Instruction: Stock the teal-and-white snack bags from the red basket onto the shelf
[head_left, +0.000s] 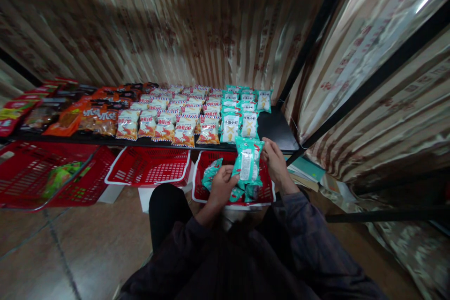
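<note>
A teal and white snack bag (249,161) is held up over a small red basket (270,192) with a white rim, its printed back facing me. My right hand (277,161) grips the bag's upper right edge between thumb and fingers. At the bag's lower left edge, my left hand (222,183) has its fingers closed on it. More teal bags (213,168) lie loose in the basket below. Just beyond, rows of matching teal bags (230,126) stand on the right part of a black shelf (277,129).
Left along the shelf are white and red shrimp snack bags (184,130), orange bags (101,115) and red packets (16,108). Below sit a second red basket (147,166) and a larger red basket (21,173) with a green packet (63,176). A black metal post (312,37) rises at right.
</note>
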Demonstrator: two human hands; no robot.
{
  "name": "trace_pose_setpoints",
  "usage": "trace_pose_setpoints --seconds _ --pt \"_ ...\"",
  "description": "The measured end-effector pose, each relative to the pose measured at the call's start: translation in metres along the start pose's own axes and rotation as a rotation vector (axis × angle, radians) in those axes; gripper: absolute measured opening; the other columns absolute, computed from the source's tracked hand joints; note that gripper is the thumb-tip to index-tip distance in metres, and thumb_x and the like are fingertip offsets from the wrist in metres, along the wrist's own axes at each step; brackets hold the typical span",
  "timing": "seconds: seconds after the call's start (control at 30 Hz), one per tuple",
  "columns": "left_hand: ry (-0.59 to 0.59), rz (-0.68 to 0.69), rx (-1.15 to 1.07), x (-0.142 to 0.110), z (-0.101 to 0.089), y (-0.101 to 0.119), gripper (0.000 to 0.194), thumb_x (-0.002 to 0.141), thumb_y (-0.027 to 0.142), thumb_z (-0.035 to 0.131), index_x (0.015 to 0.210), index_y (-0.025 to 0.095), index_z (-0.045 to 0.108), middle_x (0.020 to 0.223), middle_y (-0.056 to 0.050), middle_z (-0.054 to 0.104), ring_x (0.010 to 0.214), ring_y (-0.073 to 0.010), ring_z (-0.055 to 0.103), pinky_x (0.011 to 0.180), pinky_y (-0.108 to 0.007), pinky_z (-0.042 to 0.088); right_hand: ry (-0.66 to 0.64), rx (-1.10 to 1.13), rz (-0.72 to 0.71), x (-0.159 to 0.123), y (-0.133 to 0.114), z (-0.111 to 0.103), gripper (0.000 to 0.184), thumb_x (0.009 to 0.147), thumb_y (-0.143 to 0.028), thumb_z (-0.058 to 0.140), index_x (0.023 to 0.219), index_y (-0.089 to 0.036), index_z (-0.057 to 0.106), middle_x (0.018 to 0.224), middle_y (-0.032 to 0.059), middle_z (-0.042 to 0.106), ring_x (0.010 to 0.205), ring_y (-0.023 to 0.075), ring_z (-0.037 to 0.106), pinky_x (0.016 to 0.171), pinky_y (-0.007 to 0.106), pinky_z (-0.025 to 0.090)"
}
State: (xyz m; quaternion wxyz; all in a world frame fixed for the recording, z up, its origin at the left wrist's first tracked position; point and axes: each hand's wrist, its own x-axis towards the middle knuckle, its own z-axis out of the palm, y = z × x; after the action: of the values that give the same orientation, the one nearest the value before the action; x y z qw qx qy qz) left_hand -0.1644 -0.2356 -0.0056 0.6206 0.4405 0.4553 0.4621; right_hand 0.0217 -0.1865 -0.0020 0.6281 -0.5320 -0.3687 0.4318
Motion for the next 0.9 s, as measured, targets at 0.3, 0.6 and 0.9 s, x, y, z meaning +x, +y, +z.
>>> trace_pose_setpoints --seconds 0.3,0.6,0.9 --pt "0.186 0.057 -0.102 0.004 0.013 0.005 0.032 0.072 0.032 0.067 0.095 0.018 0.05 0.102 -0.01 0.069 0.1 -0.0215 0.066 0.091 -0.036 0.049 -0.114 0.093 0.183 -0.057 0.017 0.006 0.047 0.061 -0.055 0.079 0.094 -0.023 0.069 0.087 0.0024 0.071 0.077 0.0174 0.065 0.066 0.028 0.054" --pt "0.196 0.027 -0.065 0.008 0.01 -0.005 0.037 0.075 0.032 0.067 0.104 0.016 0.049 0.111 -0.014 0.065 0.106 -0.0224 0.063 0.091 -0.035 0.049 0.069 0.236 0.172 -0.064 0.022 0.014 0.039 0.057 -0.035 0.084 0.093 -0.023 0.073 0.08 0.0004 0.071 0.063 0.0125 0.059 0.062 0.029 0.051" --pt "0.433 0.424 0.262 0.037 -0.019 0.033 0.041 0.083 0.027 0.058 0.123 0.021 0.051 0.131 -0.009 0.055 0.125 -0.0223 0.049 0.105 -0.037 0.039 0.032 0.167 0.119 -0.071 0.016 0.011 0.045 0.061 -0.036 0.08 0.102 -0.02 0.073 0.087 0.0037 0.072 0.067 0.0145 0.058 0.063 0.029 0.046"
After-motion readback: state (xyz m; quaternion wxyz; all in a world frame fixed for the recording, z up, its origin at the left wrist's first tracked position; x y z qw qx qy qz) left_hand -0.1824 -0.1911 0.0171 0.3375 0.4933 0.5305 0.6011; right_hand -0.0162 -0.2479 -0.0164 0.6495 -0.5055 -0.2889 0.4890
